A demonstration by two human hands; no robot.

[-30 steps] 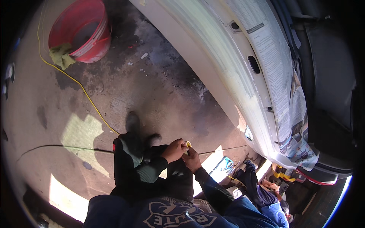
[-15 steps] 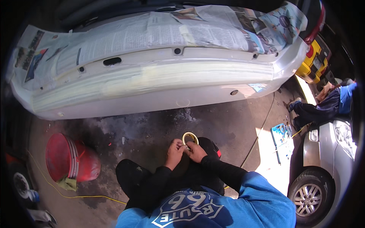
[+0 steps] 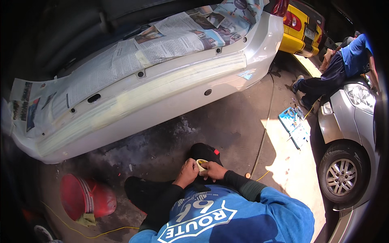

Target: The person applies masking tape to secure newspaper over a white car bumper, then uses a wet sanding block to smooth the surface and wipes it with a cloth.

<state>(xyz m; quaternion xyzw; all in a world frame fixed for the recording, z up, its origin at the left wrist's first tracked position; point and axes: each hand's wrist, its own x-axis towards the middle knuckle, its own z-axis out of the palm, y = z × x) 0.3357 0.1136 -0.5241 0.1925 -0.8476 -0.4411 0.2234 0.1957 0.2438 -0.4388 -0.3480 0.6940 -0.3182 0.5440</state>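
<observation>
Close in front of my body, both hands are at a roll of pale masking tape [image 3: 199, 162]. My right hand [image 3: 214, 171] is closed on its right side. My left hand [image 3: 187, 173] has its fingers curled against the left side, gripping there; its fingertips are partly hidden. Ahead stands a silver car bumper [image 3: 162, 109], apart from my hands. Long strips of pale tape [image 3: 154, 91] run across it, and newspaper sheets [image 3: 121, 60] cover its upper part.
A red bucket [image 3: 101, 198] with a cloth [image 3: 86, 220] stands at the left. On the right are a blue tool case [image 3: 293, 125], a hose [image 3: 265, 129], a silver car [image 3: 344, 113] and a person in blue [image 3: 352, 54] leaning over it. A yellow car [image 3: 300, 32] is behind.
The view has turned to the right, so the bumper now slants up to the right. My hands and the tape roll have come closer to my body, and the roll is tilted differently.
</observation>
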